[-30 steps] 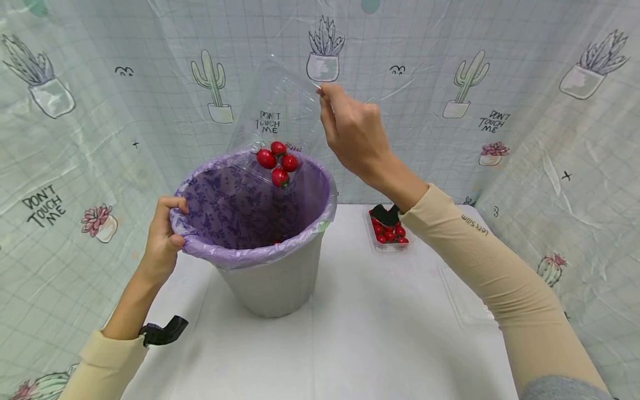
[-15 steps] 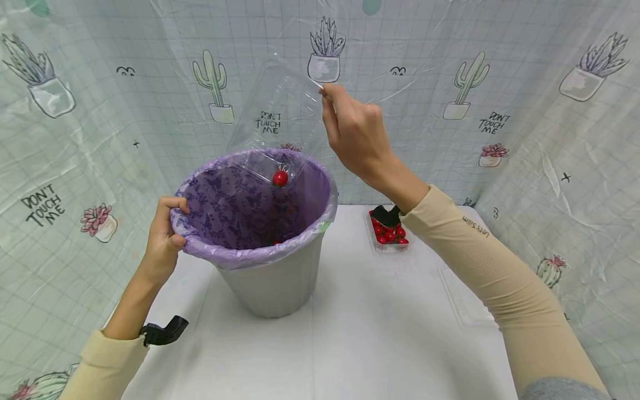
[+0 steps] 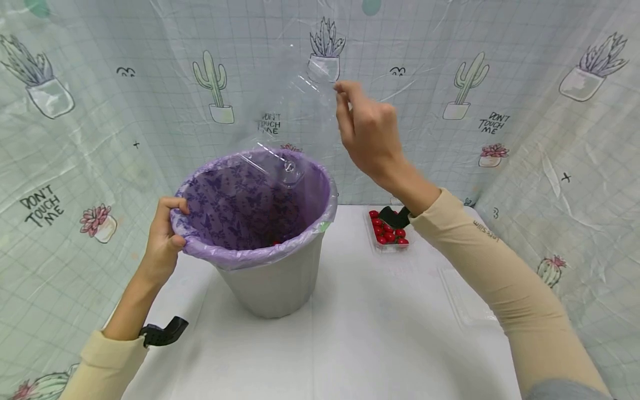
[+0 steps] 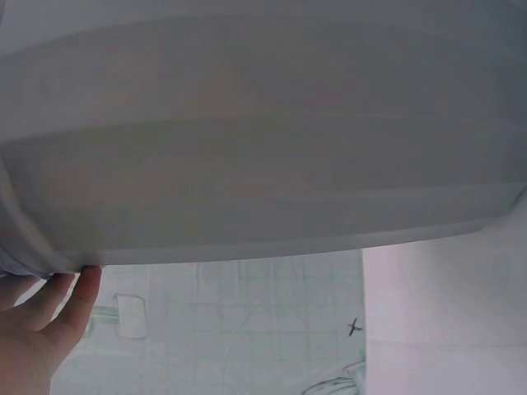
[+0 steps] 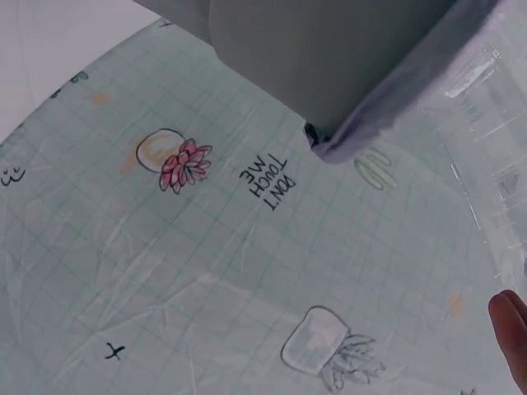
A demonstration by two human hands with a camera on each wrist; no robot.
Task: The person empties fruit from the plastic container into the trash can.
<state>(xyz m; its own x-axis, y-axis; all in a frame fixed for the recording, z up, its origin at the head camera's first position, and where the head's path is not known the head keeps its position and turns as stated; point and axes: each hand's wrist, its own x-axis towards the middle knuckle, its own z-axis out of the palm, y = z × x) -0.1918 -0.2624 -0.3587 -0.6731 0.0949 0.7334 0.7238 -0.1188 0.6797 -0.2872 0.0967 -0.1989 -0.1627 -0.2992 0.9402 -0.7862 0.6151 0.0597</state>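
My left hand (image 3: 162,236) grips the left rim of a grey trash bin (image 3: 280,289) lined with a purple patterned bag (image 3: 245,256). The left wrist view shows the fingers (image 4: 78,309) against the bin's rim, the grey wall filling most of it. My right hand (image 3: 371,130) pinches the edge of a clear plastic container (image 3: 295,119), raised and tipped so its lower end reaches over the bin's mouth. It is blurred, and no tomatoes show in it. A bit of red tomato (image 3: 276,243) shows inside the bin, mostly hidden behind the front rim.
A clear punnet of cherry tomatoes (image 3: 390,238) stands at the back right of the white table (image 3: 360,333), partly overlapped by the black device on my right wrist. A flat clear plastic piece (image 3: 470,300) lies at the right. Cactus-printed sheeting (image 3: 395,139) surrounds the table.
Several tomatoes slid out of the tipped container into the bin; one was left in it half a second ago, and none show now. The right hand shifted slightly right. The left hand stayed put.
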